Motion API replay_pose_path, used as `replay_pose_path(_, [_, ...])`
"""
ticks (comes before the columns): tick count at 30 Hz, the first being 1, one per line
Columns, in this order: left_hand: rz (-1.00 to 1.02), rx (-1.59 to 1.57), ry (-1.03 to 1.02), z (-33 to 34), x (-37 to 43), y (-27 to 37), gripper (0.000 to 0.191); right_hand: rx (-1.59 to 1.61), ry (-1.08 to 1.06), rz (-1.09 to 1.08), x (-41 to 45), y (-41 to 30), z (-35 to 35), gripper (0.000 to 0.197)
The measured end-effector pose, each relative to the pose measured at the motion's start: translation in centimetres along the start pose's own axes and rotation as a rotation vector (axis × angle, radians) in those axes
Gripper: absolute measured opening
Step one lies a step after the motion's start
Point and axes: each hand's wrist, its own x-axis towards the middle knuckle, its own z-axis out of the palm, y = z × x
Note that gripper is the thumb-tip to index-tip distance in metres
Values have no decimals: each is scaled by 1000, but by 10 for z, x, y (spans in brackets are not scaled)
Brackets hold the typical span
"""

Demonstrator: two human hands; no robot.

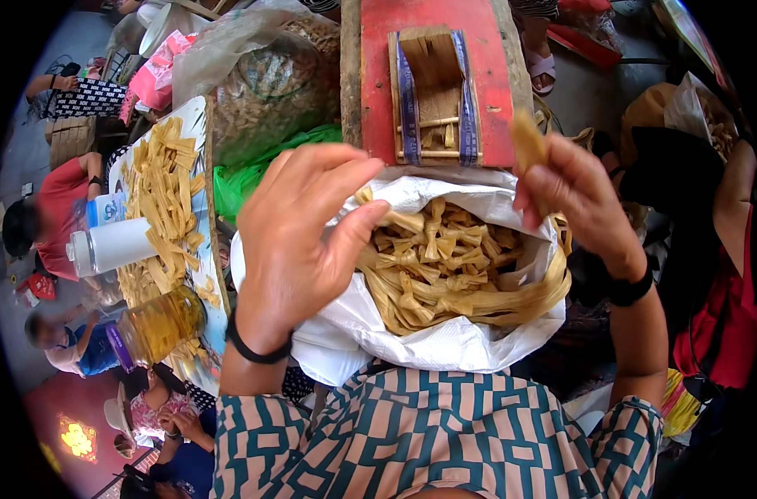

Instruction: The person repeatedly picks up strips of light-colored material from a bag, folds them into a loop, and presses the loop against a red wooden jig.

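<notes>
My left hand [310, 231] hovers over the left rim of a white woven sack [416, 352], thumb and fingers apart. Just past its fingertips is a knotted bow of dried tan strip [406, 219], partly hidden by the thumb; I see no grip on it. Inside the sack lie several similar knotted bows [438, 240] and a bundle of long flat strips [534, 299] curving along the right side. My right hand [565, 181], raised above the sack's right rim, pinches a folded tan strip [528, 140], blurred by motion.
Beyond the sack, a wooden jig [438, 93] with purple tape and thin sticks rests on a red board [375, 81]. At left, a table [213, 337] bears loose strips [166, 181], a white bottle [113, 246] and a jar of amber liquid [160, 324]. People sit on both sides.
</notes>
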Motion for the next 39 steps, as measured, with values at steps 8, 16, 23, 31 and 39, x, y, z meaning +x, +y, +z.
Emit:
replay_pose_path(8, [-823,-1359,-565,18,-79,46,26,-1152,-6,-1033,-55,-12,69,21])
replay_pose_path(16, [-675,-1402,-696,-13,-96,57,20,-853,-100,-795,-78,-14,62,19])
replay_pose_path(23, [186,-1717,-181,-34,-88,74,9,-365,-229,-633,-103,-24,94,29])
replay_pose_path(31, [316,-80,-23,-25,-89,95,18,62,-410,-61,-113,-58,98,22])
replay_pose_path(39, [391,150,149,-4,-95,94,17,655,-120,264,-108,-35,102,15])
